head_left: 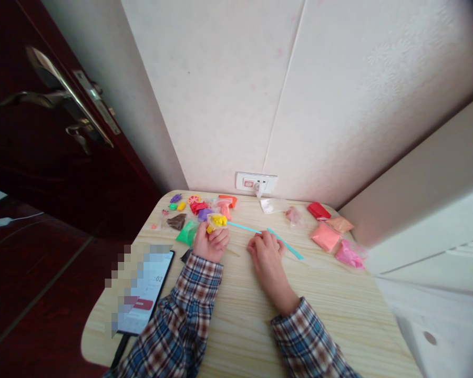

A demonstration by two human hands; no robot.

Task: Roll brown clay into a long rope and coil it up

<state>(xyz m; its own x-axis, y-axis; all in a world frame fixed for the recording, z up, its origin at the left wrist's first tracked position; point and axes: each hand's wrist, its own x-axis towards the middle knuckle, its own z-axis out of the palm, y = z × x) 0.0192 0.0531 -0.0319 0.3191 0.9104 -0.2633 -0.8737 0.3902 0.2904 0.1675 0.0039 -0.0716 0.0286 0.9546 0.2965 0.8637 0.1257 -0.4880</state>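
Note:
My left hand (212,243) is closed around a small clear bag of yellow clay (219,221), which pokes out above the fingers. My right hand (266,251) rests low over the table with its fingers curled together; what lies under the fingertips is hidden. A thin light-blue stick (244,227) runs between the two hands, its right end at my right fingers. Just beyond that hand lies a flat teal stick (287,245). Close to my left hand are a green clay bag (187,232) and a purple clay packet (205,214).
Brown clay (177,221), red clay (198,208) and small fruit-like pieces (176,198) lie at the table's back left. Coral (326,237), pink (350,254) and red packets (319,211) lie at right. A phone (145,294) sits at left; the wall holds a socket (256,182).

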